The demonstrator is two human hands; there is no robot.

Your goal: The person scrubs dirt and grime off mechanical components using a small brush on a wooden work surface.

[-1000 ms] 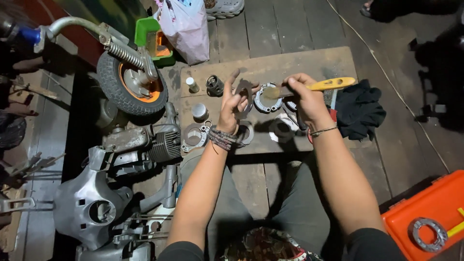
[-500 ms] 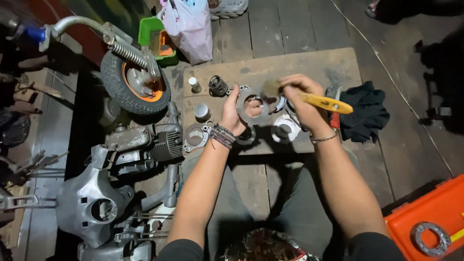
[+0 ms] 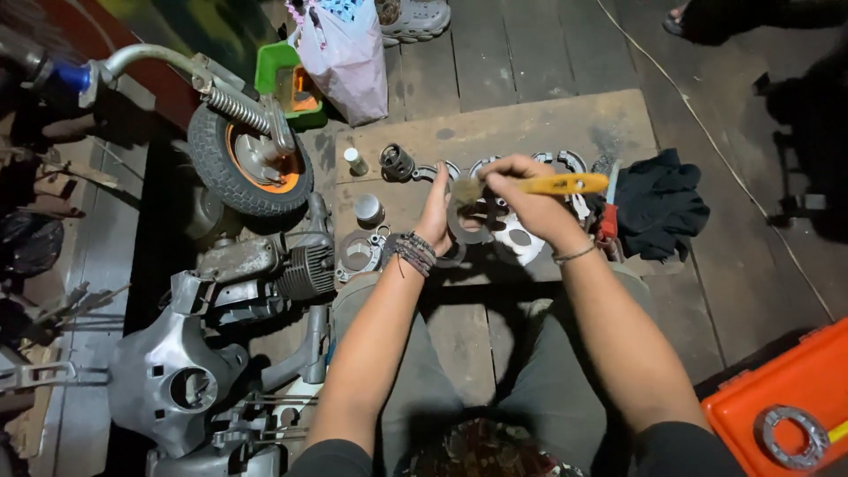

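My left hand grips a dark metal ring-shaped part, held up over the wooden board. My right hand holds a yellow-handled brush, with its bristle end against the top of the ring. Beaded bracelets wrap my left wrist. Under my hands on the board lie curved metal shoes and a pale round plate.
A small wheel with orange hub and fork sits left; an engine block and grey scooter body panels lie below it. A black cloth, a pink bag and an orange case surround the board. Someone's shoe is at the top.
The brush head has swung from the right side onto the top of the ring. Both hands have shifted slightly lower and closer together.
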